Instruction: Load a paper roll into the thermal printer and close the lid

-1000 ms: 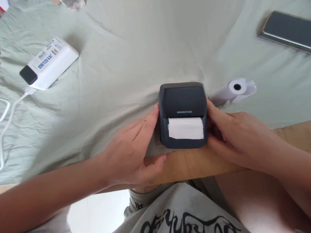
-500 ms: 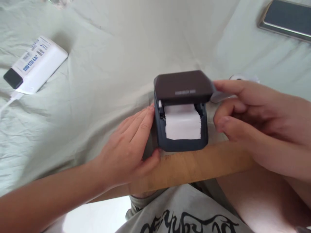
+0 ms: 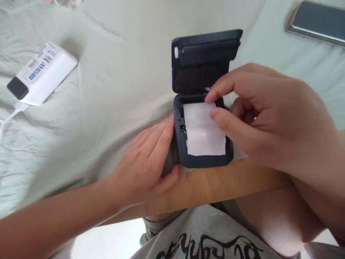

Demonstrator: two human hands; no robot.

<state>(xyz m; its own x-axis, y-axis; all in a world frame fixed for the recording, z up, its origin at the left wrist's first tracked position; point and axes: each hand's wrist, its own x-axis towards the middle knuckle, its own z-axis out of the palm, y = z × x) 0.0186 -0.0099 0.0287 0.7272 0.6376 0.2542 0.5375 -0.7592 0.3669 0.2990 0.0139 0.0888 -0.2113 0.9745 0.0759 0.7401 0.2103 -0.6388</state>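
A small dark thermal printer (image 3: 205, 162) sits at the table's front edge. Its lid (image 3: 205, 61) is raised and tilted back, with the roller side showing. Inside lies a white paper roll (image 3: 203, 133), its torn end towards me. My left hand (image 3: 148, 154) braces the printer, fingers together along its left side and thumb at the front left corner. Over the roll's upper right end is my right hand (image 3: 264, 108), thumb and forefinger a little apart. Those two fingertips are at the paper, and I cannot tell how firmly they touch it. The other right fingers are curled, partly hidden.
A white power bank (image 3: 45, 75) with a cable (image 3: 10, 113) plugged in lies at the left. At the far right is a dark phone-like slab (image 3: 318, 23). A pale cloth (image 3: 121, 61) covers the table up to its wooden edge (image 3: 210, 187).
The printer's lid has swung up and back, uncovering the paper roll. My right hand has left the lid's right side and moved left over the roll. My left hand stays against the printer.
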